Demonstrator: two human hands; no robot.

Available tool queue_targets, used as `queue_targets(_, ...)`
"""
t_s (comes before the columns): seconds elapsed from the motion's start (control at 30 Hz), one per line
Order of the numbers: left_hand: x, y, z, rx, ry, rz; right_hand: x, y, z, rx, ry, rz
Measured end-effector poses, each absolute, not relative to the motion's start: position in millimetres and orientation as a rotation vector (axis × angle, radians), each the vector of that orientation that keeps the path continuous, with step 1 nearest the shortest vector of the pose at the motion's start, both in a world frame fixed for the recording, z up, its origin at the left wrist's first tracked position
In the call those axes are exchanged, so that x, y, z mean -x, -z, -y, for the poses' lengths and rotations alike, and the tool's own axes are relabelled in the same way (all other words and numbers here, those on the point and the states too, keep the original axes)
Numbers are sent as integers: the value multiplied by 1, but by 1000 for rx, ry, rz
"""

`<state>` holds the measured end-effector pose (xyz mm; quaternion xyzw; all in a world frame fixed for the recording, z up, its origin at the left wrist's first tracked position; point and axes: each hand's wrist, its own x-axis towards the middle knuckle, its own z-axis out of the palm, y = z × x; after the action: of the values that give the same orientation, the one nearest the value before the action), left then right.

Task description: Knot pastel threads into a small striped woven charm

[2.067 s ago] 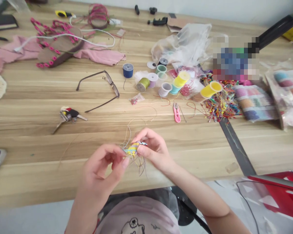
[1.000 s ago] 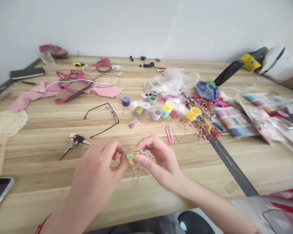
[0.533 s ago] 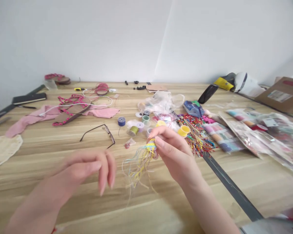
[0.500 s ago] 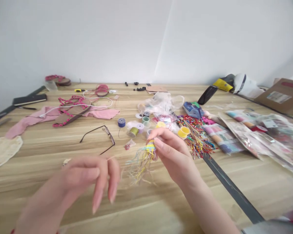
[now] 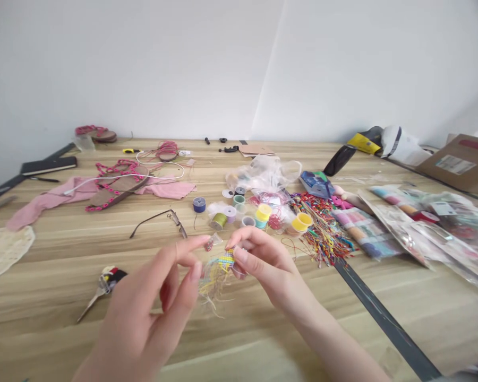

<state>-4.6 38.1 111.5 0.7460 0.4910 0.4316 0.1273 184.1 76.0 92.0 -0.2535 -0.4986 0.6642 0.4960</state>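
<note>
My right hand (image 5: pixel 265 265) pinches a small knotted piece of yellow, blue and purple thread (image 5: pixel 227 260) between thumb and fingers. Loose thread ends (image 5: pixel 213 284) fan out from it to the left, over the table. Close beside these ends is my left hand (image 5: pixel 155 292), its index finger and thumb apart. Nothing shows clearly between its fingers, though a fine thread there could be too small to see. Just beyond the left fingertips lies a tiny clear bag with red bits (image 5: pixel 213 241).
Thread spools (image 5: pixel 219 220) and a heap of colourful cords (image 5: pixel 322 228) lie behind my hands. To the left are glasses (image 5: pixel 155 216), scissors (image 5: pixel 99 289) and a sandal with pink cord (image 5: pixel 119 190). Plastic packets (image 5: pixel 366 228) and a cardboard box (image 5: pixel 458 164) occupy the right.
My left hand has moved up and right towards the threads, with fingers spreading, uncovering the scissors. My right hand has shifted slightly down and left, still pinching the knotted piece.
</note>
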Motion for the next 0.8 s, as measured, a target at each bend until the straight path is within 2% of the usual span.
queue_targets(0.27, 24, -114, -41, -2357, -1261, -1448, -183, -90, -75, 663, -1572, 1236)
queue_targets(0.4, 22, -116, -43, -1900, -1202, -1086, -184, -92, -74, 664, -1620, 1238)
queue_targets(0.5, 19, -114, -47, -1664, -1252, -991, -184, -95, -70, 627, -1664, 1247)
queue_targets(0.67, 14, -103, -49, -2155, -1257, -1203, -187, -101, -61, 612, -1693, 1252)
queue_targets(0.8, 10, -97, -46, -2430, -1210, -1050, -187, -105, -58, 602, -1730, 1250)
